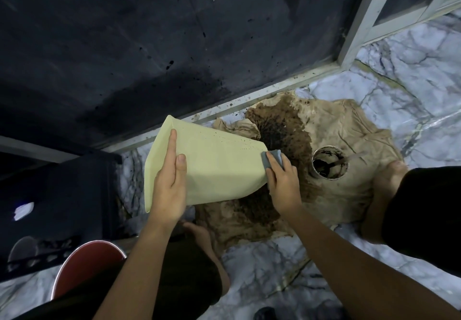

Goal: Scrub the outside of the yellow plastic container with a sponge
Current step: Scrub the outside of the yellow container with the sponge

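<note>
A pale yellow plastic container point(214, 167) is held tilted on its side above the floor, its wide rim to the left and its narrow base to the right. My left hand point(169, 182) grips its near side close to the rim, fingers spread over the wall. My right hand point(282, 182) presses a grey sponge point(273, 158) against the container's base corner. The sponge is partly hidden under my fingers.
A stained tan cloth point(344, 135) lies on the marble floor point(411, 65), with dark soil on it and a white cup point(329, 162) holding dark residue. My bare feet rest at the cloth's edges. A red stool point(84, 267) and dark shelf stand at left; a dark wall rises behind.
</note>
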